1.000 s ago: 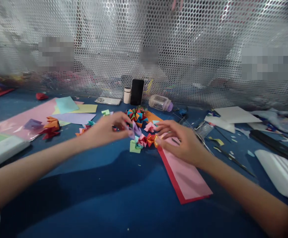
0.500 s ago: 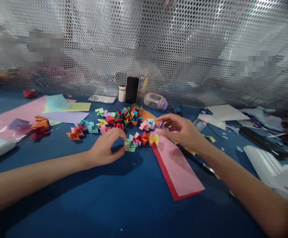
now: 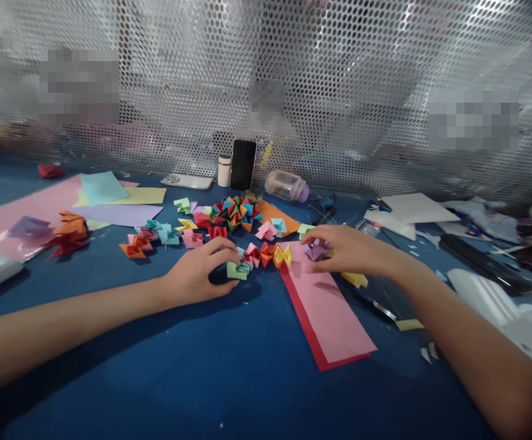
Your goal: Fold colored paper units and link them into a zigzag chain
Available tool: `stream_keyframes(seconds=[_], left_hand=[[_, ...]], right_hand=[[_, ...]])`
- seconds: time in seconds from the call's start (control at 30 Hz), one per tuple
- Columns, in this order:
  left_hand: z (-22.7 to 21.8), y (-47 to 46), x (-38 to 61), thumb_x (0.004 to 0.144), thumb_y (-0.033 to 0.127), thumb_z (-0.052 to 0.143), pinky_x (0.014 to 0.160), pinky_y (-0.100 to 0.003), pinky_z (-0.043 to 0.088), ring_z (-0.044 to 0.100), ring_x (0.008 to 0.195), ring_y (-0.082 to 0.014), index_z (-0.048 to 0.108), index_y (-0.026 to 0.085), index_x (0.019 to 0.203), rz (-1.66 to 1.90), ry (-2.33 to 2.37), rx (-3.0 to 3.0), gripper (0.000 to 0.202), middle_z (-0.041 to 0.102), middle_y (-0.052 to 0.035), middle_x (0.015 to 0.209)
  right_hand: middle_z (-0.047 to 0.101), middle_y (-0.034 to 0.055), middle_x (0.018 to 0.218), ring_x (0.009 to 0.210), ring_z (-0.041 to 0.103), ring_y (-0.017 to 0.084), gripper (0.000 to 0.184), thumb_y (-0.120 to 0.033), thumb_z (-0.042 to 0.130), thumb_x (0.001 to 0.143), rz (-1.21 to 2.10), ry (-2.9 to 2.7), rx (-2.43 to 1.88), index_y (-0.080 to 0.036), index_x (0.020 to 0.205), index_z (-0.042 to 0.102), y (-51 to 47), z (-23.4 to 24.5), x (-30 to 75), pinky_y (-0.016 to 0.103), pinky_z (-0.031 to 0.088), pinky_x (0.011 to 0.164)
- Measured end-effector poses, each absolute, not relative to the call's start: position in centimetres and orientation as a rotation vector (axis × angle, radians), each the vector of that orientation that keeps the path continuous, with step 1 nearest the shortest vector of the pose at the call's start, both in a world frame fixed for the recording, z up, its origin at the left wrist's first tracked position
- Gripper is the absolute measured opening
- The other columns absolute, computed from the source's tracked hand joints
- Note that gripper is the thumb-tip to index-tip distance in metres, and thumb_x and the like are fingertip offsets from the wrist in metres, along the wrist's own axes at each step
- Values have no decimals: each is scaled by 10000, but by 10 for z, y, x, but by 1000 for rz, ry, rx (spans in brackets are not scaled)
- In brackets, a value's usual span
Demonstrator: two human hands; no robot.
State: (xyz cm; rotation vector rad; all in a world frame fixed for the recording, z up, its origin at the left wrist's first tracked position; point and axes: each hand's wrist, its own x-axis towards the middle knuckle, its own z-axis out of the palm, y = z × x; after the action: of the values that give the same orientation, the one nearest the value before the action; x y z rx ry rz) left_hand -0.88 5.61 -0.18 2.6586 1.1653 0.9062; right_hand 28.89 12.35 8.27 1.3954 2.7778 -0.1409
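A row of small folded origami paper pieces (image 3: 267, 255), in green, pink, red, orange and yellow, lies on the blue table. My left hand (image 3: 202, 272) curls round the left end of that row, thumb and fingers closing on the light green origami piece (image 3: 237, 271). Over the top end of a pink paper strip (image 3: 332, 318), my right hand (image 3: 346, 249) has a purple origami piece (image 3: 317, 249) between thumb and fingers. Red paper (image 3: 306, 324) shows under the pink strip. More origami pieces (image 3: 236, 214) are clustered behind the row.
Coloured sheets (image 3: 41, 201) and orange folded pieces (image 3: 71, 226) lie at left. A propped phone (image 3: 243, 165), a flat phone (image 3: 187, 181) and a plastic jar (image 3: 287, 186) stand near the perforated metal screen (image 3: 192, 73). Paper scraps, a black stapler-like tool (image 3: 486, 263) and a white object (image 3: 490, 299) lie right.
My right hand has moved right and slightly nearer, carrying the purple piece away from the row's right end. My left hand has closed further round the light green piece.
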Motion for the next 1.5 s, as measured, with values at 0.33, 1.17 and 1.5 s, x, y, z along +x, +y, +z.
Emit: stream_keyframes(seconds=[0.33,1.17,1.5], left_hand=[[-3,57,-9,825,224,580,842,-328,534,588,1041,-192,515,197,994,890,1176,2596,183,558,-91,1122],[39,99,75,823,416,540,653,-324,493,642,898,-270,477,156,1172,342,1305,2796,440,656,-102,978],[38,67,44,823,431,562,710,-316,497,625,972,-254,578,199,1130,294,1359,2803,385,667,-57,1042]], right_hand=[[653,81,1010,893,610,220,327,-115,583,695,-74,2770,1298,-174,1009,656,135,70,297,316,461,716],[639,82,1058,940,590,241,363,-338,696,704,-312,2935,1278,-173,1016,611,115,76,272,336,440,779],[640,66,925,843,593,220,203,-280,649,745,-325,2871,1257,-180,917,611,116,61,263,329,434,725]])
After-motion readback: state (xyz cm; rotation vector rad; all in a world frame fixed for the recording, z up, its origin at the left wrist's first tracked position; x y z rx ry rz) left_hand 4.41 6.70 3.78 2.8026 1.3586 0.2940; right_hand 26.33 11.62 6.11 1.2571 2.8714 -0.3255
